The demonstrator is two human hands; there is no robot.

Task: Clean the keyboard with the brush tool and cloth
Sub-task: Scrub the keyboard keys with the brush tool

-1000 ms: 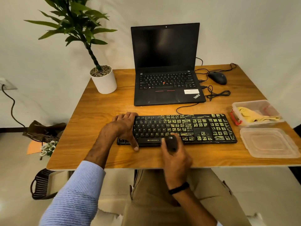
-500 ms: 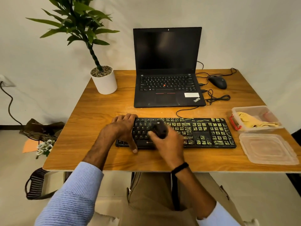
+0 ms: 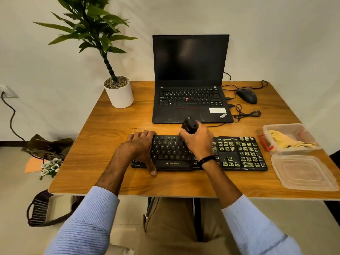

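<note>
A black keyboard (image 3: 239,155) lies across the wooden table (image 3: 103,137); its right half is smeared with yellowish grime, its left half looks cleaner. My left hand (image 3: 141,144) grips the keyboard's left end, thumb on the front edge. My right hand (image 3: 197,140) is closed around the black brush tool (image 3: 189,125), held over the keyboard's back edge near the middle; its bristles are hidden. A yellow cloth (image 3: 283,140) lies in a clear plastic box (image 3: 303,131) at the right.
An open black laptop (image 3: 189,100) stands just behind the keyboard. A mouse (image 3: 246,96) with coiled cables sits back right, a potted plant (image 3: 119,92) back left. The box's clear lid (image 3: 301,173) lies at the front right corner.
My right hand has carried the brush tool from the keyboard's front edge away from me, across the keys to the back edge. My left hand has stayed on the left end.
</note>
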